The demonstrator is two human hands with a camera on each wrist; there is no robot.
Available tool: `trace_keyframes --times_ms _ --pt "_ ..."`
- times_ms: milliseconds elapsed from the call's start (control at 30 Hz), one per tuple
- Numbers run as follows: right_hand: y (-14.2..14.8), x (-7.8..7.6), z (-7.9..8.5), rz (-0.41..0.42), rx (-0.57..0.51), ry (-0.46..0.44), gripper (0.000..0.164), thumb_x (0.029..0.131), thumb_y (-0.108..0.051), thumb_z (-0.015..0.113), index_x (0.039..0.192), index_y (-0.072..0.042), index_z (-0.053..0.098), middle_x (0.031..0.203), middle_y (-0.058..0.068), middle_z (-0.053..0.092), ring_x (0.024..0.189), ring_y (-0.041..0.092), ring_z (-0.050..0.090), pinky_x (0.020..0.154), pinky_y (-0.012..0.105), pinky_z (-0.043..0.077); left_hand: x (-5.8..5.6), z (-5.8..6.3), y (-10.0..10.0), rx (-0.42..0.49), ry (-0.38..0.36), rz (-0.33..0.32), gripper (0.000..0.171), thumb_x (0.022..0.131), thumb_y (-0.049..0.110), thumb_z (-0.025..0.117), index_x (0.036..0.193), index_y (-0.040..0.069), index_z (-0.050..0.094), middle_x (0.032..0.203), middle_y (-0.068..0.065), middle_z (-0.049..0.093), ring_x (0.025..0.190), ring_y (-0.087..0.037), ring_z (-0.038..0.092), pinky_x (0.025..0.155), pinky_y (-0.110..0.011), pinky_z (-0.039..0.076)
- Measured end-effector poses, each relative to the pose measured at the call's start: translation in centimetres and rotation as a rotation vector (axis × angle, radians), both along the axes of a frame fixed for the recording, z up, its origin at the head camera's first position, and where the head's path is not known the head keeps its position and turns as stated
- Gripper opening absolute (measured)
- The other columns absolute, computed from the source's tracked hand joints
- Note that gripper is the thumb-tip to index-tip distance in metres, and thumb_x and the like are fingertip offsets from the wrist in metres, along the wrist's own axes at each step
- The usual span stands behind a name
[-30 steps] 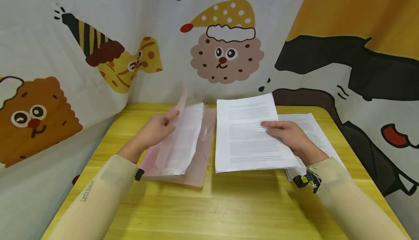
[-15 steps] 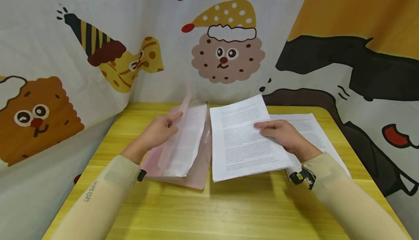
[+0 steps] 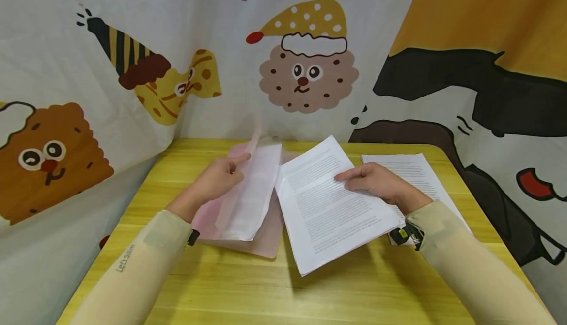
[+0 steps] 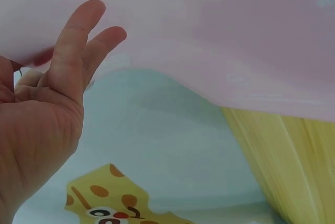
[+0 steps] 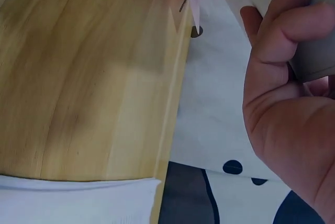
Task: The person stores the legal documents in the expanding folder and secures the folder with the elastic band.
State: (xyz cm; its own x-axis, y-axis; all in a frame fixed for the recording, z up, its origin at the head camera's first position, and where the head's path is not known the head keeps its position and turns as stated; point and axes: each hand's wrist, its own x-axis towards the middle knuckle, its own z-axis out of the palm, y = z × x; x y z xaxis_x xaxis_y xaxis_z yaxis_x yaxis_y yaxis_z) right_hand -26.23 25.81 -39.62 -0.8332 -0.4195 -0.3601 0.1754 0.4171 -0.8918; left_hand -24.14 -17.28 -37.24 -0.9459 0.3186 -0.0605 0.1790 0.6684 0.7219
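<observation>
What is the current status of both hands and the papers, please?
Left hand holding up cover of pink folder. Right hand gripping printed sheets, tilted above table. Second printed stack at table's right; nothing visibly in the way.

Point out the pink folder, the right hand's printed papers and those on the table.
Pink folder [image 3: 269,239], head view: cover, near its lower right corner.
Held printed papers [image 3: 332,211], head view: middle of top page.
Flat printed papers [image 3: 420,178], head view: top page's text.
</observation>
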Motion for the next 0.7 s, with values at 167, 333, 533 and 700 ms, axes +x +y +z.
trace_keyframes --times_ms 167,333,533,700 --pt "-1.1 -0.3 -0.9 0.004 -0.002 0.015 0.04 0.1 -0.016 0.073 0.14 -0.008 0.072 0.131 0.018 0.075 0.087 0.024 0.079 0.075 0.037 0.066 0.1 0.0 0.1 0.034 0.008 -0.01 0.052 0.103 0.008 0.053 0.155 0.007 0.056 0.135 -0.015 0.07 0.052 -0.011 0.026 0.05 -0.023 0.03" --pt "-2.6 -0.7 -2.3 -0.049 -0.023 0.038 0.041 0.101 -0.018 0.072 0.141 -0.008 0.071 0.135 0.02 0.073 0.086 0.022 0.078 0.075 0.036 0.065 0.1 -0.2 0.2 0.021 0.006 -0.019 0.059 0.103 0.008 0.054 0.161 0.012 0.048 0.069 0.003 0.036 0.054 -0.01 0.027 0.052 -0.024 0.03" --pt "-4.7 -0.4 -4.2 -0.137 -0.1 0.06 0.042 0.103 -0.015 0.068 0.144 -0.006 0.068 0.138 0.021 0.071 0.087 0.017 0.077 0.076 0.032 0.064 0.2 -0.2 0.4 0.022 0.0 -0.012 0.059 0.102 0.009 0.055 0.161 0.014 0.048 0.067 0.008 0.026 0.056 -0.011 0.027 0.053 -0.024 0.031" --pt "-6.2 0.2 -5.6 -0.22 -0.164 0.08 0.042 0.102 -0.01 0.067 0.143 -0.001 0.067 0.135 0.02 0.073 0.083 0.013 0.076 0.074 0.028 0.063 0.3 0.0 0.5 0.022 -0.011 -0.009 0.059 0.103 0.01 0.055 0.162 0.014 0.046 0.068 0.007 0.027 0.056 -0.012 0.028 0.053 -0.024 0.031"
